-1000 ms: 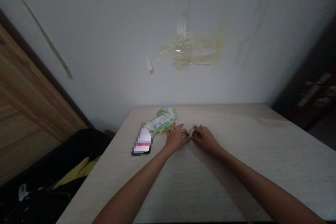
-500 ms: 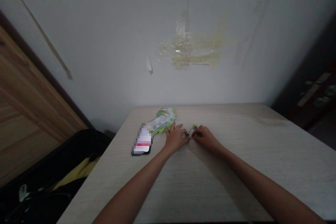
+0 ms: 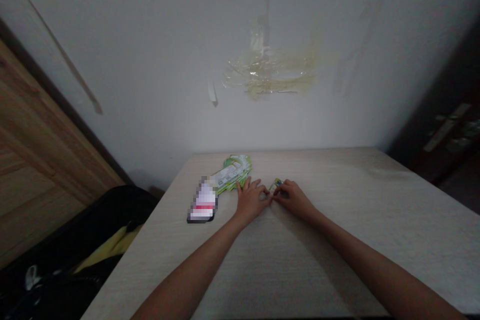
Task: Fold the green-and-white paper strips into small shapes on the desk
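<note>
A small flat piece with green and yellow print [image 3: 277, 182] lies low over the tabletop between my hands. My right hand [image 3: 297, 198] pinches its near right side with thumb and forefinger. From the other side, my left hand [image 3: 250, 203] brings thumb and forefinger together at its near left corner, the other fingers spread toward the pile. The fingers cover much of the piece, so whether it is a card or a packet is unclear. Just beyond my left fingers is a fanned pile of green-and-white printed pieces [image 3: 233, 172].
A phone with a blurred-out screen [image 3: 204, 204] lies left of my left hand, against the pile. The pale wood-grain table [image 3: 337, 260] meets a wall with old tape [image 3: 270, 77] on it. A dark bag with yellow cloth [image 3: 108, 247] is beyond the left edge.
Both hands stay in nearly the same place. The fingertips have drawn slightly closer together at the near end of the small printed piece.
</note>
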A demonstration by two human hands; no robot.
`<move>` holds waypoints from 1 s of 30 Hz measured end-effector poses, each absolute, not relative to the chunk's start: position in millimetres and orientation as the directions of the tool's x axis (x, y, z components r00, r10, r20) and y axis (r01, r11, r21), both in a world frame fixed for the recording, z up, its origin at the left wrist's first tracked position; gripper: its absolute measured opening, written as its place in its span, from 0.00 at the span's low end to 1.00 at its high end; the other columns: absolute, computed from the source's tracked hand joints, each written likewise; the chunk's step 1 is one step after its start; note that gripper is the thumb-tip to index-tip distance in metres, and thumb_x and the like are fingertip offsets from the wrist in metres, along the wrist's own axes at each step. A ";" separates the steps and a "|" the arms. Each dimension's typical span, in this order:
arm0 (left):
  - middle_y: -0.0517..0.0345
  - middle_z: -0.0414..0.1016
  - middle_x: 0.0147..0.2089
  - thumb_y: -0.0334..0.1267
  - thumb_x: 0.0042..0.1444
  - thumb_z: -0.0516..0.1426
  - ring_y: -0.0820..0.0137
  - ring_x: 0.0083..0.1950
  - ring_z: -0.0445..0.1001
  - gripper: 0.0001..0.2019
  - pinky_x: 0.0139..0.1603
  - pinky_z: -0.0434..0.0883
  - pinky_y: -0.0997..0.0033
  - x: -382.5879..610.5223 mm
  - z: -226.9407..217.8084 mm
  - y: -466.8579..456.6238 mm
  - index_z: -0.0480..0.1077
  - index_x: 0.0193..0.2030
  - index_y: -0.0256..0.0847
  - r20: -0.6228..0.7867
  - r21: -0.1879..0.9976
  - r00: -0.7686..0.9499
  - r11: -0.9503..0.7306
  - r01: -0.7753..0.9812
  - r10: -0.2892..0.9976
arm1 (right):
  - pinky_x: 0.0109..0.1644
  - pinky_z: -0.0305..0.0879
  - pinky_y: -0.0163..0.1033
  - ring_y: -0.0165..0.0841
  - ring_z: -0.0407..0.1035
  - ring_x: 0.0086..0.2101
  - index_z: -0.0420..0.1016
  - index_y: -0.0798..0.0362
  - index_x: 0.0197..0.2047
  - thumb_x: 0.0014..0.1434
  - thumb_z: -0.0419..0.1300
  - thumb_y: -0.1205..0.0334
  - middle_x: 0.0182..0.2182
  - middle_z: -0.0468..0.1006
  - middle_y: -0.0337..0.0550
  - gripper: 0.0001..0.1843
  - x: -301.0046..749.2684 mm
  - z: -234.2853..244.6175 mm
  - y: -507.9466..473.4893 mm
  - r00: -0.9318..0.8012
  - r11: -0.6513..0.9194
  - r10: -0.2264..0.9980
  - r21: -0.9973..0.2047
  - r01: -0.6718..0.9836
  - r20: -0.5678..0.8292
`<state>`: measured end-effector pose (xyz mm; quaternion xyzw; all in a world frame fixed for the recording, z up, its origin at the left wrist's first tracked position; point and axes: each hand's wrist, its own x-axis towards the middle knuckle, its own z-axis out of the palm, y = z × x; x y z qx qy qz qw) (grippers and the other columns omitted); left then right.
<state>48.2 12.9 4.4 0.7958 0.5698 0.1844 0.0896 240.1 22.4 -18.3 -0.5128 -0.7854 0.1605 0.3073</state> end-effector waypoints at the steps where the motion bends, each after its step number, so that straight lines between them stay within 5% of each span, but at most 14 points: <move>1: 0.62 0.63 0.66 0.55 0.59 0.54 0.54 0.72 0.47 0.14 0.67 0.33 0.34 47.9 3.7 13.6 0.75 0.42 0.53 0.188 0.357 0.282 -0.333 0.873 0.941 | 0.44 0.61 0.39 0.36 0.65 0.39 0.79 0.51 0.36 0.55 0.63 0.60 0.34 0.72 0.44 0.06 239.6 -18.3 22.5 -0.279 0.416 0.907 -0.570 0.708 0.316; 22: 0.62 0.52 0.71 0.48 0.57 0.56 0.49 0.72 0.44 0.13 0.66 0.37 0.30 46.4 3.9 20.1 0.70 0.48 0.54 0.072 0.318 0.325 -0.330 0.889 0.943 | 0.45 0.63 0.39 0.36 0.67 0.39 0.81 0.50 0.35 0.53 0.61 0.67 0.34 0.74 0.44 0.08 239.9 -20.2 27.8 -0.262 0.389 0.920 -0.595 0.703 0.292; 30: 0.61 0.56 0.70 0.49 0.60 0.55 0.52 0.72 0.46 0.12 0.66 0.36 0.31 47.2 -1.7 11.6 0.71 0.48 0.54 0.165 0.304 0.300 -0.338 0.891 0.939 | 0.48 0.62 0.40 0.37 0.66 0.42 0.79 0.51 0.37 0.55 0.59 0.68 0.36 0.73 0.45 0.08 241.4 -19.0 21.9 -0.299 0.436 0.898 -0.571 0.695 0.323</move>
